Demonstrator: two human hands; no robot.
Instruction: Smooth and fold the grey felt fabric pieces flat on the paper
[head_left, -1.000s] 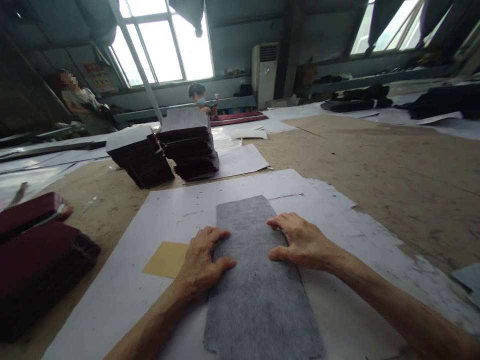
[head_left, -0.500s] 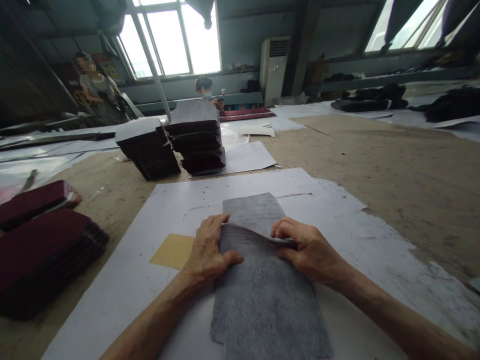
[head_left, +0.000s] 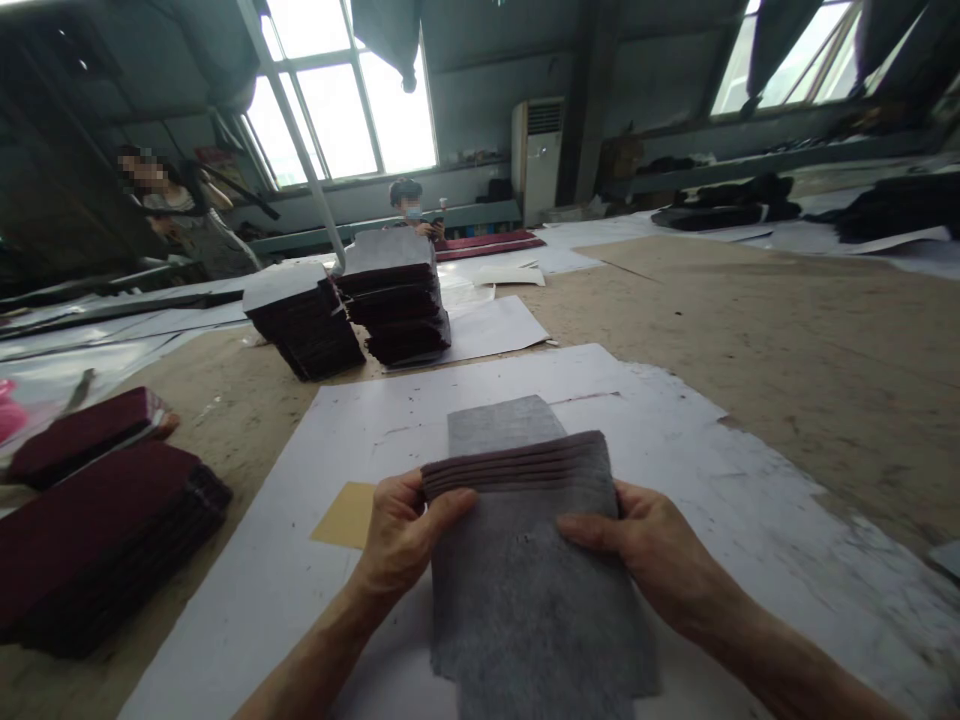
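Both hands grip a stack of grey fabric pieces point(head_left: 525, 560), whose far edge is raised and fanned into several dark maroon layers. On its left side, my left hand point(head_left: 401, 535) is closed, thumb on top and fingers underneath. My right hand point(head_left: 641, 530) is closed on the right side in the same way, thumb lying on the grey face. Beyond the lifted edge, a flat grey piece point(head_left: 502, 420) lies on the white paper sheet point(head_left: 300, 600). A small yellow card point(head_left: 345, 517) is beside my left hand.
Maroon fabric stacks point(head_left: 112, 540) stand at the left. Two dark stacks, a left one point(head_left: 307, 325) and a right one point(head_left: 397, 300), stand farther back, topped with pale sheets. One person point(head_left: 409, 210) sits behind them; another person point(head_left: 195, 220) is at far left. Black cloth point(head_left: 727, 200) lies far right.
The far edge of the stack has risen and fanned out toward me. My right hand has moved from pinching its edge to gripping the right side; the left thumb now presses on top.
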